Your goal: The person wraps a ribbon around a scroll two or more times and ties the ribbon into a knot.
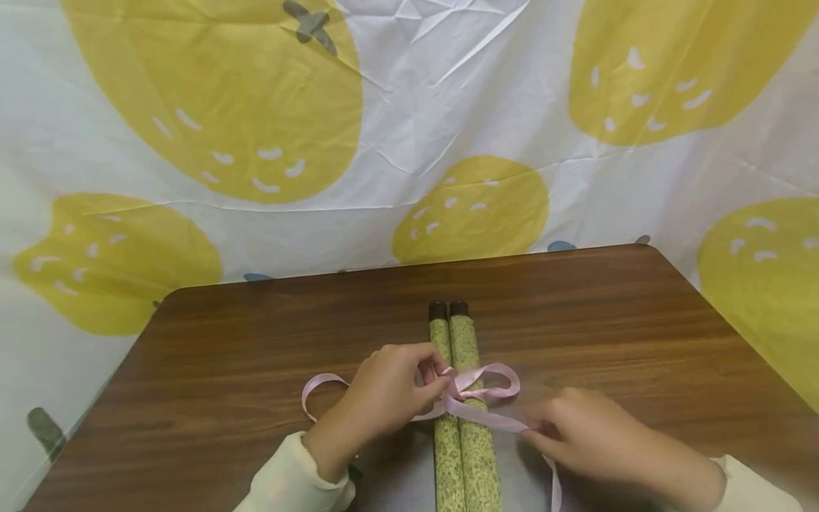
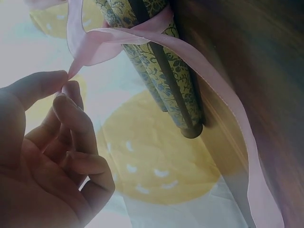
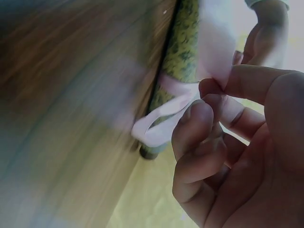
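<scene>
A double-rolled scroll (image 1: 478, 455) in green-yellow patterned cloth lies lengthwise on the table, its two dark end caps (image 1: 438, 310) pointing away from me. Around its middle runs a pink ribbon (image 1: 493, 419), with a loop standing out on the right side. My left hand (image 1: 387, 387) is over the left roll and pinches the ribbon near the knot between thumb and fingertips. To the right of the scroll, my right hand (image 1: 591, 430) pinches a ribbon length stretched out from the knot. In the right wrist view the ribbon loop (image 3: 152, 135) lies across the roll.
The brown wood-grain table (image 1: 256, 334) has rounded far corners. Behind it hangs a white cloth (image 1: 409, 92) printed with yellow lemons. One ribbon length curls out left beyond my left wrist, and a loose tail (image 1: 555, 487) hangs below my right hand.
</scene>
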The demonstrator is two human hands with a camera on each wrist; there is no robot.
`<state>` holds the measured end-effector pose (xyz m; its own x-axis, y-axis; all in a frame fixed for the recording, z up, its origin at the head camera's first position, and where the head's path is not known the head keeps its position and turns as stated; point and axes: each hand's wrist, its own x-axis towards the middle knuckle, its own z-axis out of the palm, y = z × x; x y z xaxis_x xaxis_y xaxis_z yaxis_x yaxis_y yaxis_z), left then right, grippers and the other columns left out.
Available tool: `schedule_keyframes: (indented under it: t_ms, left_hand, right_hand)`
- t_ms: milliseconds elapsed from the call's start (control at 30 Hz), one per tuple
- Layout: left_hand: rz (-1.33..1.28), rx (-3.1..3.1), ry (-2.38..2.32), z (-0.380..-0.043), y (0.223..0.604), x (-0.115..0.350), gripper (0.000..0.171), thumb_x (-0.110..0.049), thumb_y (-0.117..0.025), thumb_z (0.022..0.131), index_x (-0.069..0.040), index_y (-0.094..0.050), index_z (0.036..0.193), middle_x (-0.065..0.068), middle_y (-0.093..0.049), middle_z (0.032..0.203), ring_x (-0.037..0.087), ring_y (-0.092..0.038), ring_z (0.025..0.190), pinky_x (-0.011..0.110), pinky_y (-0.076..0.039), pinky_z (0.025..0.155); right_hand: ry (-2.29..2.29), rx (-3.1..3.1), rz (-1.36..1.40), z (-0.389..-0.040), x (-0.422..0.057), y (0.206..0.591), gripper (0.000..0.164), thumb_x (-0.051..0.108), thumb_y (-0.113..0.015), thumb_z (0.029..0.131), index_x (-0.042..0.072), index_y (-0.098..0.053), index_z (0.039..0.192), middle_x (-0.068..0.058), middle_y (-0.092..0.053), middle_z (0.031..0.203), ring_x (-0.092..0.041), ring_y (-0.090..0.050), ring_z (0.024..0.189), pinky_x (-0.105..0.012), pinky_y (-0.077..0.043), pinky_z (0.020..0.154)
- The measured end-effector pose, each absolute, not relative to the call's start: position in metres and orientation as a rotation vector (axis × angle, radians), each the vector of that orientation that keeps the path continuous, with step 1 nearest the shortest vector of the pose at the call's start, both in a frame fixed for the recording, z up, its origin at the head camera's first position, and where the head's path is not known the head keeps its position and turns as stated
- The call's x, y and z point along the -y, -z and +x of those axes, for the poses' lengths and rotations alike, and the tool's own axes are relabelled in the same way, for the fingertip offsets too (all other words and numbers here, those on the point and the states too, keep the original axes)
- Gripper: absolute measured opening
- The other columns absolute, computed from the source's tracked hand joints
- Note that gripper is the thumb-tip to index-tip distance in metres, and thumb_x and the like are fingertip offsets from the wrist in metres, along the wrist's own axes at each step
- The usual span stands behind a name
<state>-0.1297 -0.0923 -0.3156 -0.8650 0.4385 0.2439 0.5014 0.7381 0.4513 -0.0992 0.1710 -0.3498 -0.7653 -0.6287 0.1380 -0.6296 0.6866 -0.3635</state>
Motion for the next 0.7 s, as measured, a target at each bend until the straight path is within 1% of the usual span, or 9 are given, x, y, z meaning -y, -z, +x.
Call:
schedule_keyframes:
  t_ms: [233, 467, 567, 700]
  left_hand:
    - [-0.756, 2.824, 0.765, -0.129, 0.316, 0.094, 0.008, -0.031, -0.07, 0.08, -0.026, -0.065, 0.079, -0.016, -0.059, 0.062, 0.001, -0.049, 0.049, 0.025, -0.043, 0.048]
    - [-0.759, 2.841, 0.746, -0.129, 0.315, 0.099, 0.008, -0.032, -0.069, 0.081, -0.027, -0.064, 0.079, -0.016, -0.058, 0.062, 0.002, -0.049, 0.049, 0.025, -0.041, 0.049]
    - [-0.757, 2.852, 0.742, -0.13, 0.316, 0.099, 0.009, -0.033, -0.069, 0.081, -0.026, -0.063, 0.078, -0.016, -0.058, 0.062, 0.002, -0.049, 0.05, 0.025, -0.041, 0.049]
    - [-0.755, 2.861, 0.733, -0.13, 0.319, 0.097, 0.01, -0.034, -0.068, 0.082, -0.026, -0.063, 0.079, -0.016, -0.058, 0.062, 0.002, -0.049, 0.051, 0.024, -0.041, 0.049]
  right_hand:
    - [-0.559, 2.906, 1.001, -0.105, -0.19, 0.351, 0.031, 0.025, -0.068, 0.082, 0.03, -0.048, 0.059, 0.017, -0.04, 0.05, 0.002, -0.037, 0.044, -0.019, -0.032, 0.037]
    - [-0.477, 2.908, 0.942, -0.112, -0.203, 0.355, 0.032, 0.024, -0.069, 0.081, 0.028, -0.045, 0.06, 0.016, -0.036, 0.051, 0.001, -0.034, 0.046, -0.02, -0.03, 0.039]
    - [-0.437, 2.935, 0.915, -0.113, -0.212, 0.358, 0.028, 0.025, -0.069, 0.081, 0.028, -0.047, 0.063, 0.016, -0.035, 0.052, 0.0, -0.033, 0.047, -0.021, -0.03, 0.039]
    - [-0.388, 2.997, 0.852, -0.113, -0.225, 0.362, 0.028, 0.026, -0.069, 0.081, 0.027, -0.047, 0.063, 0.015, -0.035, 0.053, -0.001, -0.033, 0.047, -0.022, -0.03, 0.04]
